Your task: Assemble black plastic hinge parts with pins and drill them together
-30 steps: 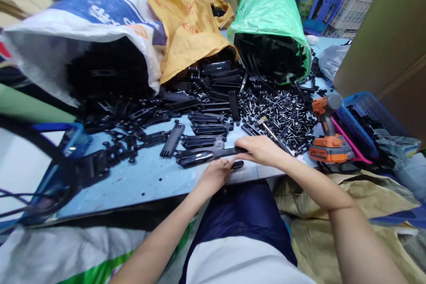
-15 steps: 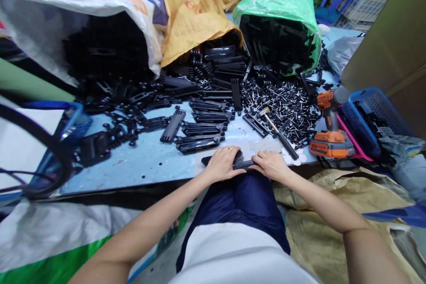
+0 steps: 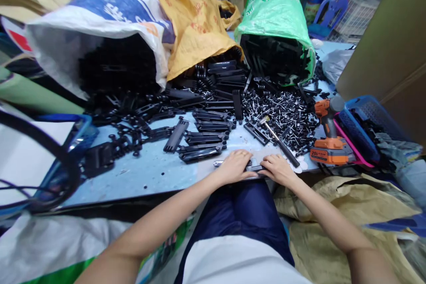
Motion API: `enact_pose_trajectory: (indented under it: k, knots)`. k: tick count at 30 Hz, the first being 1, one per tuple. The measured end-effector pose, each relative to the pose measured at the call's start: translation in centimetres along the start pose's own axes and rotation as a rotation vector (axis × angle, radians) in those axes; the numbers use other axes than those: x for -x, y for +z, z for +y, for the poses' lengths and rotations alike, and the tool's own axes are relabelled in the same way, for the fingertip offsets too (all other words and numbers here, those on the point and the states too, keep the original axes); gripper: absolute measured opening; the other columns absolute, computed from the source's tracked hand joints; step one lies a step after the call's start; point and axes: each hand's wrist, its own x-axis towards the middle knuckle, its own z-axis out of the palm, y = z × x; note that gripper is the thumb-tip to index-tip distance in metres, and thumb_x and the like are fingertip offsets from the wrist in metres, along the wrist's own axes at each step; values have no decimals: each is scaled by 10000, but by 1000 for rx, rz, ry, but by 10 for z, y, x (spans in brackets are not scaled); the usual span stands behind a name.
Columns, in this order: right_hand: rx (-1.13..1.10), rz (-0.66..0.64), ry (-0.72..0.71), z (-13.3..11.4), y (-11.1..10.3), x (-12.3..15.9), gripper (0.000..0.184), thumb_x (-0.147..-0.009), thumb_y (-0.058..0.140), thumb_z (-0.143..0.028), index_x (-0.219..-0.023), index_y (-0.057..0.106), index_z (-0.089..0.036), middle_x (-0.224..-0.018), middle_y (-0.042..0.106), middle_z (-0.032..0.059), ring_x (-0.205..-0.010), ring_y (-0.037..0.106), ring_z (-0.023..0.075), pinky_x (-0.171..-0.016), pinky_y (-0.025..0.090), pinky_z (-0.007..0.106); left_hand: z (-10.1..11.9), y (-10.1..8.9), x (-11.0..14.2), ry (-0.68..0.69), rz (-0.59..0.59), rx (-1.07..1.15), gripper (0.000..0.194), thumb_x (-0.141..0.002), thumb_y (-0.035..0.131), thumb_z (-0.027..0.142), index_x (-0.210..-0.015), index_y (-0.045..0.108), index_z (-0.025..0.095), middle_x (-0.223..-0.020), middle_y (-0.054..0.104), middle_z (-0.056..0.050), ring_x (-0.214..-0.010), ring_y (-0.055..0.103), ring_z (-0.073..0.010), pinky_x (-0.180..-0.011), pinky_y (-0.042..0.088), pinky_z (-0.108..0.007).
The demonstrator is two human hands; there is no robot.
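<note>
black part (image 3: pixel 256 168) at table's near edge, lying along it, shiny tip poking out left of left hand (image 3: pixel 234 166). left hand closed over part, palm down. right hand (image 3: pixel 278 168) has fingertips at part's right end; cannot tell if pinching or only pressing. hammer (image 3: pixel 282 144) just beyond right hand, handle end near edge. row of black pieces (image 3: pixel 204 151) beyond left hand. leftward, blue tabletop (image 3: pixel 133 177) gives broad strip along edge; rightward, cordless drill (image 3: pixel 328 144) narrows room.
</note>
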Motion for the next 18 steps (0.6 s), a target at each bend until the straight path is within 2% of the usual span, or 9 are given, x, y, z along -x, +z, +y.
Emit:
enact_pose_trajectory:
  k: [2, 4, 6, 8, 10, 12, 16, 18]
  knots:
    - [-22, 59, 32, 4, 8, 11, 365, -909, 368, -441, -906, 605, -164, -856, 605, 71, -767, 510, 164, -671, 338, 282, -3, -11, -37, -43, 59, -8, 403, -875, 411, 408, -1170, 474, 141, -1114, 584, -125, -1046, 528, -230, -858, 430, -335]
    - [-58, 85, 48, 3, 10, 20, 365, -908, 369, -437, -906, 606, -160, -831, 607, 68, -761, 510, 164, -670, 357, 281, -11, -24, -79, -177, 135, -39, 337, -904, 334, 264, -1175, 476, 123, -1135, 568, -137, -1045, 519, -221, -865, 423, -329]
    - [-101, 123, 51, 1, 9, 23, 369, -903, 375, -444, -925, 605, -157, -841, 613, 68, -772, 515, 164, -675, 378, 278, -20, -34, -116, -283, 145, -104, 348, -879, 323, 151, -1190, 473, 109, -1148, 554, -154, -1042, 514, -226, -842, 427, -329]
    - [-111, 193, 69, 4, 5, 20, 365, -908, 373, -434, -954, 603, -154, -882, 622, 75, -800, 521, 167, -692, 396, 279, -27, -38, -144, -328, 124, -158, 377, -843, 333, 76, -1190, 481, 86, -1154, 546, -176, -1056, 504, -240, -820, 430, -332]
    - [-76, 265, 144, 14, -2, 11, 348, -921, 362, -394, -980, 604, -151, -914, 627, 85, -825, 524, 175, -709, 407, 287, -31, -37, -160, -330, 110, -180, 371, -820, 332, 32, -1139, 521, 52, -1141, 552, -199, -1060, 501, -255, -810, 429, -340]
    - [-30, 285, 276, 33, -12, -6, 324, -928, 355, -345, -1007, 602, -150, -935, 628, 95, -840, 524, 187, -721, 415, 299, -32, -32, -167, -317, 107, -181, 341, -810, 328, 11, -1045, 575, 29, -1089, 578, -211, -1040, 510, -262, -811, 422, -349]
    - [59, 171, 589, 86, -29, -54, 285, -905, 388, -259, -1082, 579, -143, -1027, 601, 133, -917, 511, 229, -737, 422, 332, -31, -27, -172, -289, 104, -176, 298, -809, 355, 18, -938, 623, 30, -990, 619, -208, -1001, 534, -269, -811, 412, -360]
    - [99, 106, 672, 109, -32, -79, 298, -882, 416, -202, -1140, 547, -134, -1087, 579, 152, -970, 497, 250, -748, 414, 345, -30, -31, -173, -299, 114, -174, 286, -813, 363, 34, -931, 624, 26, -979, 621, -213, -981, 547, -279, -796, 416, -369]
